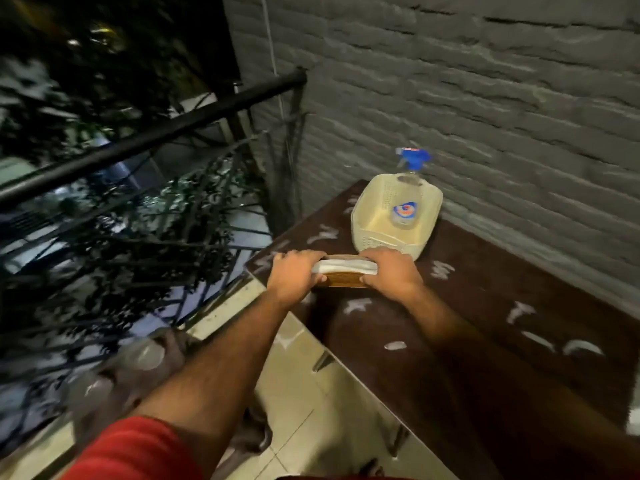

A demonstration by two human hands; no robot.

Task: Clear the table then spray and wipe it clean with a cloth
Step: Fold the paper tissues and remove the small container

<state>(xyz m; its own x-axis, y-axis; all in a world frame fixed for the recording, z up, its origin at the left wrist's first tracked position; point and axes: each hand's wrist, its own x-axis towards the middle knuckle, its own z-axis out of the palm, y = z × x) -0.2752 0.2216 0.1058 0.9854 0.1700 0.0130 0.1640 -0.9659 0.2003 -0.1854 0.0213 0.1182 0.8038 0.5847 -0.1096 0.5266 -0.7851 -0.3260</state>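
Two hands, left (pixel 294 273), right (pixel 389 271), hide wooden tray (pixel 343 279) ends.

Spray bottle (pixel 408 188) lower half behind basket (pixel 388 233) wall.

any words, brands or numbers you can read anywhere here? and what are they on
None can be read.
Spray bottle in the cream basket: a round blue, red and white label, too blurred to read.
Item held by the left hand and right hand: no print visible.
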